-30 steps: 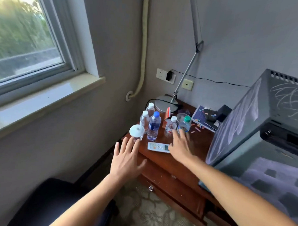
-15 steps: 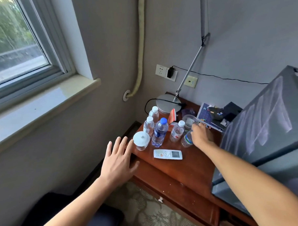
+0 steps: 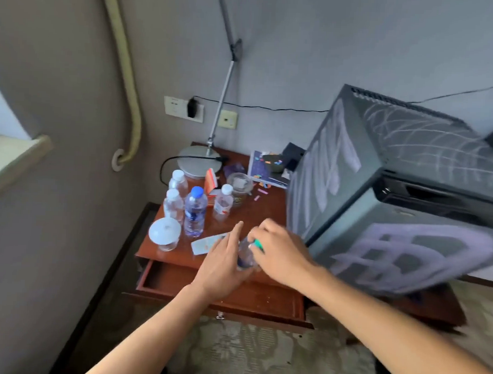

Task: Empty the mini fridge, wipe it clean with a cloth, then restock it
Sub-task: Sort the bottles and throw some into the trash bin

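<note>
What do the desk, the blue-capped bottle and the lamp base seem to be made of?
Desk: reddish-brown wood or wood veneer, glossy, probably varnished, since its top shows soft reflections.
Blue-capped bottle: clear thin plastic; you can see through it, and the cap looks like opaque plastic.
Lamp base: likely metal, a matte silver disc.

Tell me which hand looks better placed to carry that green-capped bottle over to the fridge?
Probably the right hand: its fingers already grip the green-capped bottle, and the mini fridge stands on that side. The left hand only lies flat against it.
</note>
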`<state>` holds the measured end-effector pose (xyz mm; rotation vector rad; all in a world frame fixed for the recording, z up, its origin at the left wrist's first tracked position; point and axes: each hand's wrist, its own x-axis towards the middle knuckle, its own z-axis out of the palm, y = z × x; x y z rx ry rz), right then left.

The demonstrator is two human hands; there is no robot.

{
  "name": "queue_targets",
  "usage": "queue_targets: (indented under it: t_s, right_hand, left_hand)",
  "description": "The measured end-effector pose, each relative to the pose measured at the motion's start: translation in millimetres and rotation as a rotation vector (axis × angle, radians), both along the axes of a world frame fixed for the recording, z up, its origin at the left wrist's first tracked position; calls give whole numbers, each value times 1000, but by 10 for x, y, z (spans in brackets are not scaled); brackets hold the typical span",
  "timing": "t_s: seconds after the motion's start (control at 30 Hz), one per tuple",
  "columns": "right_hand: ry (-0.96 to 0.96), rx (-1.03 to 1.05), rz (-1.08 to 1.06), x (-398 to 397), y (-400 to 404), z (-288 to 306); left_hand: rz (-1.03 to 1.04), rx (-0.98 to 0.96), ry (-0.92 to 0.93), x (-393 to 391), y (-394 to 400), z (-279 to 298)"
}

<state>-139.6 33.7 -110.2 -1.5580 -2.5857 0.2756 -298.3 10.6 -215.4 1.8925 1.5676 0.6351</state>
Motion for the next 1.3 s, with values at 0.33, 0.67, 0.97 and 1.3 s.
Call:
queue_targets:
  t_s: [0.33,0.67,0.97,1.3]
  right_hand:
    - [26,-33,-223,1246,-1210,-311]
    - [70,-82,-538,3448,-2919,-407]
    - [185,-116,-966,5311,-4314,-663]
    - [156,-285,-1174,6943,-4323,-1330]
  left_hand:
    - [-238,-66,9,1228,-786,-13]
    - [-495,-69,184,3584,-2054,18]
    - [-867,-11,385,5611,-2912,-84]
    - [-947,69,605,7049,-2451,-758]
